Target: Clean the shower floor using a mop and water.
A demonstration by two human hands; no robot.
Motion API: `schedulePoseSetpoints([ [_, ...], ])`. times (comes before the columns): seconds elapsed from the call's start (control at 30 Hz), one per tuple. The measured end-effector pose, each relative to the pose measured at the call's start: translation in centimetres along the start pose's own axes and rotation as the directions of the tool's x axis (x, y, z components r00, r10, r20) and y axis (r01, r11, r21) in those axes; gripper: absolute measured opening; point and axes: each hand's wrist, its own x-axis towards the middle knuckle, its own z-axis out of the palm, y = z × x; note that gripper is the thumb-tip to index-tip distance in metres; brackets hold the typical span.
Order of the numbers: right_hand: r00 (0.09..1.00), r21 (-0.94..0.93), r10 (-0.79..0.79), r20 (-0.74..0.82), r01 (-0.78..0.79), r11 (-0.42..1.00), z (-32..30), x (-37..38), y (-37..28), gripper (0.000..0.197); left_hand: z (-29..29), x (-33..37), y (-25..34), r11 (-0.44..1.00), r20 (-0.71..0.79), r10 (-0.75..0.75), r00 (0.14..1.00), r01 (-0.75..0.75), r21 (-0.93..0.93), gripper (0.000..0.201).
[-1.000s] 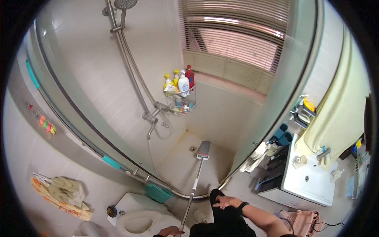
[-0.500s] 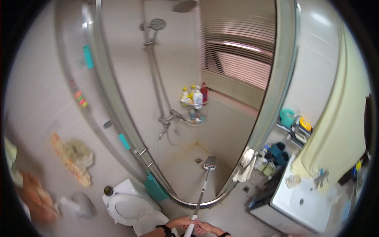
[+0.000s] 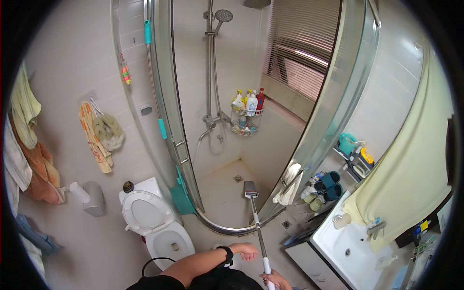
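My two hands are apart from each other. With my right hand (image 3: 274,279) I am gripping the white lower part of the mop (image 3: 259,232), at the near edge of the scene. My left hand (image 3: 245,251) is just to the left of the handle, with the fingers loosely bent, and it does not touch the mop. On my left wrist there is a black band (image 3: 226,256). The handle goes away from me, over the curved metal sill (image 3: 231,229), and the grey mop head (image 3: 250,188) rests on the shower floor (image 3: 222,193), near the drain (image 3: 238,179) and to the right of it. Farther, in the corner, a wire rack (image 3: 246,128) carries several pump bottles (image 3: 251,104). On the left side, the toilet (image 3: 169,244) stands near me, and a teal dustpan (image 3: 182,199) is between it and the glass enclosure. On the right, a white cloth (image 3: 288,185) hangs at the door, and the white washbasin (image 3: 349,266) is nearer.
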Motion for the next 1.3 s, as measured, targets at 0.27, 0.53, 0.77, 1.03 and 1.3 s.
schedulePoseSetpoints([
  [0.27, 0.993, -0.157, -0.068, -0.099, 0.052, 0.986, -3.4, -7.4, 5.7, 0.048, -19.9, -2.2, -2.7, 0.999, -0.356, -0.026, 0.934, 0.041, 0.034, 0.039],
  [0.53, 0.979, -0.603, 0.067, -0.195, -0.173, 0.779, 2.1, 0.8, 4.7, 0.043, -42.1, 1.9, 0.6, 0.899, -0.847, 0.045, 0.529, 0.348, 0.265, 0.056],
  [0.77, 0.969, -0.774, 0.156, -0.191, -0.246, 0.583, 7.1, 5.0, 6.2, 0.044, -63.6, 6.7, 2.0, 0.936, -0.987, -0.080, 0.136, 0.351, -0.027, 0.058],
  [1.03, 0.820, -0.571, 0.246, -0.517, -0.544, 0.615, 10.4, 6.2, 13.6, 0.047, -76.4, 4.6, 5.1, 0.934, -0.976, -0.053, -0.210, 0.335, -0.123, 0.066],
  [1.3, 0.762, -0.615, 0.254, -0.596, -0.637, 0.465, 9.4, 4.7, 18.7, 0.051, -83.7, 3.3, 0.9, 0.921, -0.997, 0.063, -0.052, 0.387, 0.038, 0.061],
])
